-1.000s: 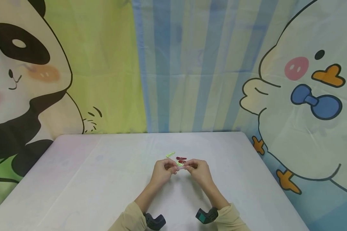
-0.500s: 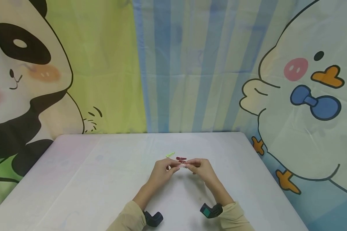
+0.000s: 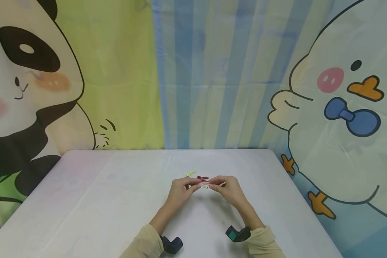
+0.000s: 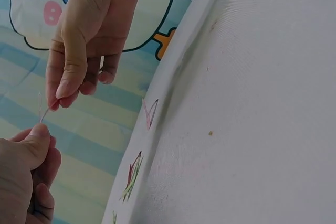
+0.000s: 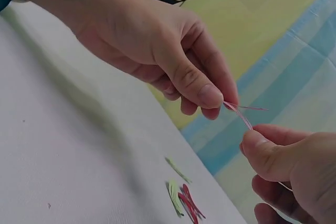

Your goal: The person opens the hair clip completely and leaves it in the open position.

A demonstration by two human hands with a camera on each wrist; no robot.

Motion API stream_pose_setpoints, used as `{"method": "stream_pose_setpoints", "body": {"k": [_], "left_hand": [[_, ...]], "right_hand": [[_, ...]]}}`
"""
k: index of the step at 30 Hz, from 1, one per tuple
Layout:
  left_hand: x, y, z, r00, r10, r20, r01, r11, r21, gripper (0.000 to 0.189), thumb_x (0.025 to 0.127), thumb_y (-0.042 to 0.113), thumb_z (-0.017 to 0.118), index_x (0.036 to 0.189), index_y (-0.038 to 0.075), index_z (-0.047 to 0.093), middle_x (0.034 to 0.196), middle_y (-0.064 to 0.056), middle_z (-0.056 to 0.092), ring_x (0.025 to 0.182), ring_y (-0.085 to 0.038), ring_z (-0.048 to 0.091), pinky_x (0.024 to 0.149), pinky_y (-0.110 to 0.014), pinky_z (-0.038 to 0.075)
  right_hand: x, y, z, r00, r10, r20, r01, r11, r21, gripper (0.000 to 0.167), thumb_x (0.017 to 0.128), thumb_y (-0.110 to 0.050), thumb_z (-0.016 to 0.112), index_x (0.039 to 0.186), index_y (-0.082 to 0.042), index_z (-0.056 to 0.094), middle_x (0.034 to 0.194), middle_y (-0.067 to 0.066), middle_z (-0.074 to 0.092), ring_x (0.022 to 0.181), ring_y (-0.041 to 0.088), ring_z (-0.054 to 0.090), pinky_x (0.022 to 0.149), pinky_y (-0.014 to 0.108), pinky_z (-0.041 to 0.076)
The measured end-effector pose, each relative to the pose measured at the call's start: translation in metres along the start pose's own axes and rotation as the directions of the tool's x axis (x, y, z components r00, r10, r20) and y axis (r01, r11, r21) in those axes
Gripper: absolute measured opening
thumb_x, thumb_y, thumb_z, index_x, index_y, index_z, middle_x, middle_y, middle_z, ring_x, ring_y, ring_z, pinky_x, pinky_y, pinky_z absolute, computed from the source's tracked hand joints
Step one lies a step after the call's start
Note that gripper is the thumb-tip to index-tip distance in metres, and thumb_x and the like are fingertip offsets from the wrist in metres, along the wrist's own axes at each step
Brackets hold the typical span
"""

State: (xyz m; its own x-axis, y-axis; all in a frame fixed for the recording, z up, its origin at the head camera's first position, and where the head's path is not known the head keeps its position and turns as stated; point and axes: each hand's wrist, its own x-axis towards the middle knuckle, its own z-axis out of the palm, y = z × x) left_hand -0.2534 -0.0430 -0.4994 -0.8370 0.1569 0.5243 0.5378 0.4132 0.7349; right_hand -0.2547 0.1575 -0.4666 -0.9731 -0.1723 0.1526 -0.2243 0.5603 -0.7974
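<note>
A slim pink snap hair clip stretches between my hands, its two thin arms spread apart. My left hand pinches one end with thumb and forefinger. At the other end, the thumb and forefinger of my right hand pinch it too. In the head view this pink clip overlaps the table clips behind it. Red hair clips lie beside a green hair clip on the tabletop. Another green clip lies a little farther left. The left wrist view also has a pinkish V-shaped clip on the table.
A white-covered table spreads under both hands. Behind it hangs a curtain with stripes, a panda and a chick. A dark wrist device sits on my left wrist, another device on my right.
My right hand has shifted slightly right, and both hands hold the pink clip a bit farther up in the head view. A green clip shows just below it now. The view has tilted slightly.
</note>
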Motion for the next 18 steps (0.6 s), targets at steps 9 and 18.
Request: {"method": "stream_pose_setpoints", "body": {"k": [9,18], "left_hand": [[-0.002,0.0,0.007,0.999,-0.02,0.027,0.02,0.999,-0.029,0.015,0.082,0.022,0.074,0.095,0.016,0.076,0.088,0.007,0.073,0.069,-0.002,0.055,0.061,-0.019,0.046],[0.005,0.008,0.011,0.999,0.012,0.038,-0.013,1.0,0.008,0.014,0.081,0.018,0.075,0.096,0.015,0.076,0.089,0.008,0.072,0.07,-0.003,0.053,0.06,-0.019,0.045]], "right_hand": [[-0.002,-0.001,-0.003,0.997,-0.052,-0.052,0.044,0.988,-0.146,0.008,0.076,-0.016,0.078,0.082,-0.021,0.075,0.079,-0.008,0.072,0.067,0.007,0.057,0.058,0.021,0.047],[0.001,0.001,-0.012,0.995,-0.073,-0.071,0.053,0.968,-0.245,0.008,0.075,-0.019,0.079,0.083,-0.02,0.076,0.079,-0.008,0.072,0.068,0.008,0.055,0.06,0.021,0.046]]}}
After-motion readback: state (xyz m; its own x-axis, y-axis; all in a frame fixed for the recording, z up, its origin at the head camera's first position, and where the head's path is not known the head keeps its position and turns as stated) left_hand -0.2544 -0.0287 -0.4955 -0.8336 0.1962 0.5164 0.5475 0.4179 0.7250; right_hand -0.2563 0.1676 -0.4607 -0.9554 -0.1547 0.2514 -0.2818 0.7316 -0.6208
